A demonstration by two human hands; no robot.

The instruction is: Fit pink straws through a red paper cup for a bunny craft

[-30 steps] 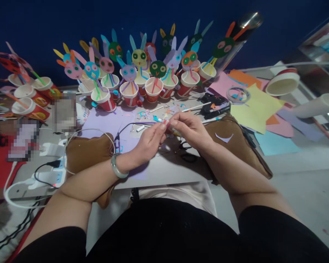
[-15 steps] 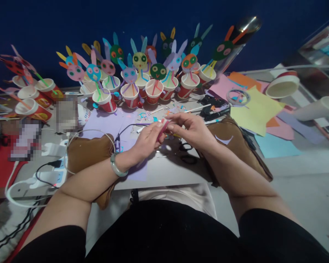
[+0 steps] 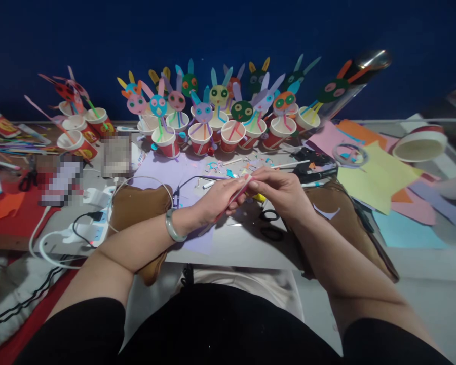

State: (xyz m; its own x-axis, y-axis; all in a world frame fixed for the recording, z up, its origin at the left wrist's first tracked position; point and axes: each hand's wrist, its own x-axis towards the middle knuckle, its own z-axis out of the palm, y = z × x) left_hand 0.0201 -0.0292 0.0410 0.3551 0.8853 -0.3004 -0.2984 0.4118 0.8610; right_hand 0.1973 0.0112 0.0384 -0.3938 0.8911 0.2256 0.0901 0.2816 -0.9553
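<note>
A thin red piece with a whitish edge (image 3: 240, 190), perhaps folded paper, is held over the table. My left hand (image 3: 218, 202) is closed around its lower part. Fingertips of my right hand (image 3: 279, 188) pinch at its upper end. Most of the piece is hidden by the fingers. Black-handled scissors (image 3: 270, 234) lie just below my right hand. A small yellow object (image 3: 259, 196) shows partly beneath that hand. Paper scraps (image 3: 228, 167) and bits of straw are scattered behind both hands, and purple paper (image 3: 163, 167) lies to their left.
Red paper cups (image 3: 233, 136) with paper rabbit figures on straws line the back. Brown cushions (image 3: 137, 208) flank the hands. Coloured paper sheets (image 3: 376, 177) lie at right. On the left are a power strip (image 3: 99, 223), cables and a phone (image 3: 63, 182) on red paper.
The view has turned left, so the scene sits further right and lower. The red piece now shows more of its edge and less of its face. Both hands stay on it.
</note>
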